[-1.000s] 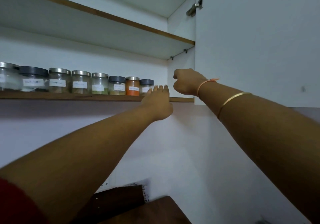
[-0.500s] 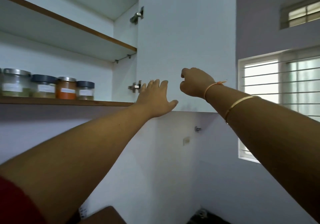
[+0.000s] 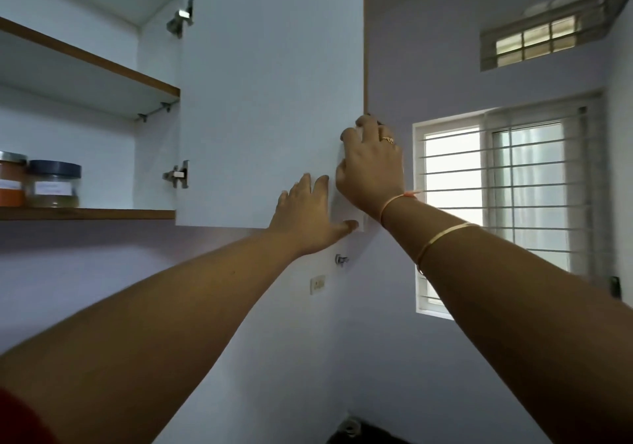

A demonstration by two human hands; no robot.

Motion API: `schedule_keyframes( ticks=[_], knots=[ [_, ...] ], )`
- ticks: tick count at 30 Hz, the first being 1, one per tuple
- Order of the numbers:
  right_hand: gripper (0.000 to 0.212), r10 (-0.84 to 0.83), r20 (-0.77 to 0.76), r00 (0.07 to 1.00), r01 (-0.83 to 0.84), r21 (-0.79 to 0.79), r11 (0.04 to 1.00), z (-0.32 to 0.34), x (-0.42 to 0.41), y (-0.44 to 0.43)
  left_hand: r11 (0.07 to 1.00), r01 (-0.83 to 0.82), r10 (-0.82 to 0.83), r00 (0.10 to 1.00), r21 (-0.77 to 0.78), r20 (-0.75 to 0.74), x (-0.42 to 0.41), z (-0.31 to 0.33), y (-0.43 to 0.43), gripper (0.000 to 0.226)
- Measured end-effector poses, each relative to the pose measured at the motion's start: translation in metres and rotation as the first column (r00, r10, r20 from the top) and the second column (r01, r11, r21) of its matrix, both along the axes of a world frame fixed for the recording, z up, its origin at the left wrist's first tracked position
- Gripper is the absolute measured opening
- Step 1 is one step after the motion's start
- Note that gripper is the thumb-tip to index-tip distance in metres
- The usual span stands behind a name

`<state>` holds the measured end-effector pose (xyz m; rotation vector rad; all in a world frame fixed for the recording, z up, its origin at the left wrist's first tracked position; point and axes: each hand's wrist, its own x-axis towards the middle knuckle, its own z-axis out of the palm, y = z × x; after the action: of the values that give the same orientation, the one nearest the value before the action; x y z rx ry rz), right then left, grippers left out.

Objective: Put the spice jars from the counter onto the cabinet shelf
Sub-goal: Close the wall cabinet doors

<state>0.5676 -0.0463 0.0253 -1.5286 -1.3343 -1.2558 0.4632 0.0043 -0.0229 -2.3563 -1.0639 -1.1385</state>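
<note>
Two spice jars show at the left edge on the lower cabinet shelf (image 3: 102, 214): one with orange powder and a silver lid (image 3: 12, 179), one with a dark lid (image 3: 53, 185). The white cabinet door (image 3: 267, 83) stands open. My left hand (image 3: 310, 217) lies flat against the door's inner face near its bottom corner, fingers straight. My right hand (image 3: 371, 166) grips the door's free edge, with its fingers curled round it. Neither hand holds a jar.
An upper shelf (image 3: 102, 66) sits above the jars. Door hinges (image 3: 176, 175) are on the cabinet side. Below the door the wall carries a metal hook (image 3: 340, 259) and a switch plate (image 3: 317, 284). A barred window (image 3: 507, 203) is at the right.
The view has swung right, away from the row of jars. Both hands moved from the shelf end to the door's outer edge. My right hand went from a fist to gripping that edge.
</note>
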Motion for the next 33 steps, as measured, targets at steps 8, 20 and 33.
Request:
schedule_keyframes(
  ticks=[8,20,33],
  knots=[
    [0.055,0.43,-0.225,0.874,-0.429,0.058,0.902,-0.001,0.015,0.002,0.999,0.02,-0.011,0.969,-0.033,0.248,0.05,0.003,-0.001,0.11],
    [0.026,0.625,-0.547,0.558,-0.693,0.108,0.713,0.012,0.01,0.001,0.995,-0.102,0.102,0.922,-0.02,0.373,0.058,0.011,0.004,0.106],
    [0.021,0.751,-0.648,0.129,-0.919,0.206,0.336,0.005,-0.067,-0.027,0.975,-0.221,0.215,0.876,-0.036,0.431,-0.015,0.032,-0.02,0.053]
  ],
)
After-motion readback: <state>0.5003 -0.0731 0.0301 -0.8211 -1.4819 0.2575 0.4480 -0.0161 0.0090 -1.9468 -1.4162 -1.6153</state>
